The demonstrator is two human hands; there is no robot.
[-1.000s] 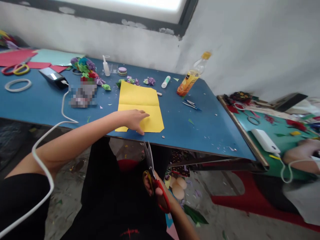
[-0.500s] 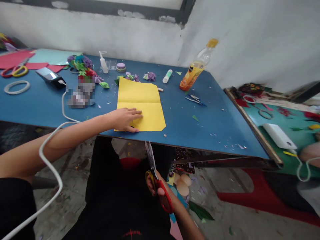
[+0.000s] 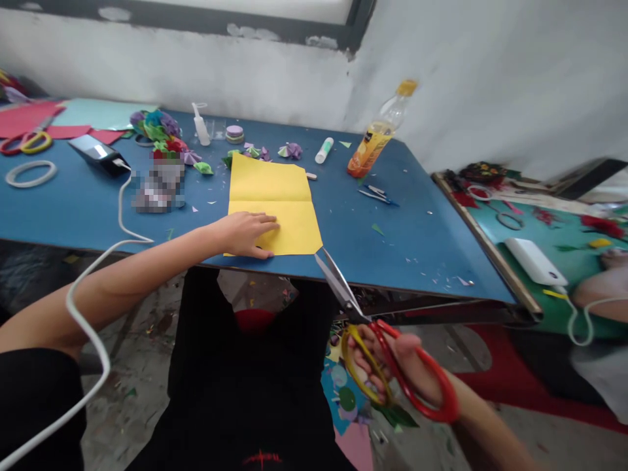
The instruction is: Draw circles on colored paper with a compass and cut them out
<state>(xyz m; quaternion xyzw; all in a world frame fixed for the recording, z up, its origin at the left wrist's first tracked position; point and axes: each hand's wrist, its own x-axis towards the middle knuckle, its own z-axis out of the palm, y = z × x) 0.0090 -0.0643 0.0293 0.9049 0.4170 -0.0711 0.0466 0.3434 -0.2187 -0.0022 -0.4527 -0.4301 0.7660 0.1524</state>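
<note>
meanwhile, at a blue table (image 3: pixel 417 242) strewn with paper scraps, our left hand (image 3: pixel 245 233) lies flat, fingers spread, pinning the near edge of a creased yellow sheet (image 3: pixel 275 203) at the table's front. to the right, our right hand (image 3: pixel 397 366) grips red-and-yellow scissors (image 3: pixel 373 333), fingers through the loops, steel blades slightly parted at the sheet's clipped near corner. a clean cut, we judge, needs the thin matte paper held taut and the blades fed squarely.
</note>
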